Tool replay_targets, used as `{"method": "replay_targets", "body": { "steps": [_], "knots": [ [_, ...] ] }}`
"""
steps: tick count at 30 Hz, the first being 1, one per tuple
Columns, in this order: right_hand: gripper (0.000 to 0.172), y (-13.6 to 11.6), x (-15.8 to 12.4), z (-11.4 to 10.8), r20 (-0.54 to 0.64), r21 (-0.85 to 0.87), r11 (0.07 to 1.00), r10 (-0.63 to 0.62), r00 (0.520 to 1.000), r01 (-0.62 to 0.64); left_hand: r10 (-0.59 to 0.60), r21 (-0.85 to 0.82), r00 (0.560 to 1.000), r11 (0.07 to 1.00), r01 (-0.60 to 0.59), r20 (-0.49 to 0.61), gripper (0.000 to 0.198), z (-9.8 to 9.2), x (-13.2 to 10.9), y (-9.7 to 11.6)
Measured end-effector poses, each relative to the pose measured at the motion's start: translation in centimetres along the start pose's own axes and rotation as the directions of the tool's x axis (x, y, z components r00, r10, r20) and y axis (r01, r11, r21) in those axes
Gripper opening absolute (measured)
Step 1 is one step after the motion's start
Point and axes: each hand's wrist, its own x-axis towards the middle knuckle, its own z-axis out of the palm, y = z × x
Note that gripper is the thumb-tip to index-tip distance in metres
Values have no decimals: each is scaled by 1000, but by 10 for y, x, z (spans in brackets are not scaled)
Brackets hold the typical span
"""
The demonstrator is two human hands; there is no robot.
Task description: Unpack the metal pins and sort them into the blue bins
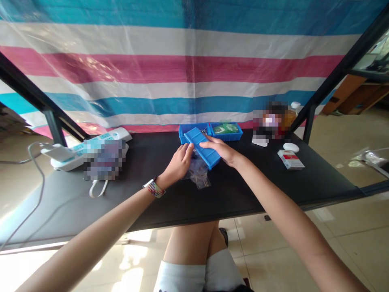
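Observation:
A blue plastic box [202, 148] is tilted over, its ribbed outer face turned up toward me. My right hand [223, 150] grips its right side, with the thumb lying across that face and the other fingers mostly hidden. Closed at the box's left edge, my left hand [180, 161] seems to pinch a clear plastic bag [199, 176]. The bag hangs below the box and reaches the black table, with small pieces visible inside. Whether my left fingers also touch the box is hidden.
Behind the held box are a blue bin [182, 132] with metal pieces and another blue bin [237, 134] holding a green packet [225, 128]. A power strip [121, 134] lies left on the black table [243, 194]. A small carton [291, 159] and white oval object [291, 147] sit right.

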Motion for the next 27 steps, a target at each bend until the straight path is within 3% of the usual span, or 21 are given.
{"method": "replay_targets", "body": {
  "steps": [5,8,12,16,19,22,25,27],
  "knots": [
    [49,-12,17,-8,37,-177,984,-1,999,7,38,14,993,999,-40,113,50,-10,-9,0],
    [52,-23,18,-15,70,-224,974,-6,997,21,57,140,984,987,-81,166,54,-16,-16,2],
    [58,-43,11,-27,76,-228,971,-56,996,72,62,366,990,925,-106,130,52,-25,-17,1],
    [53,-51,7,-31,25,-152,973,-170,985,172,53,366,998,928,-64,40,44,-34,-13,-2],
    [55,-40,9,-17,-95,-44,967,-256,962,252,16,147,1000,989,-19,24,45,-39,-10,3],
    [64,-21,14,13,-224,19,948,-305,926,316,-84,-239,989,965,111,120,55,-37,-9,12],
    [69,-4,17,42,-252,73,932,-328,910,356,-225,-572,947,756,318,229,60,-34,-6,20],
    [74,5,19,52,-281,29,909,-392,876,416,-335,-675,898,594,437,286,52,-38,-2,20]
  ]
}}
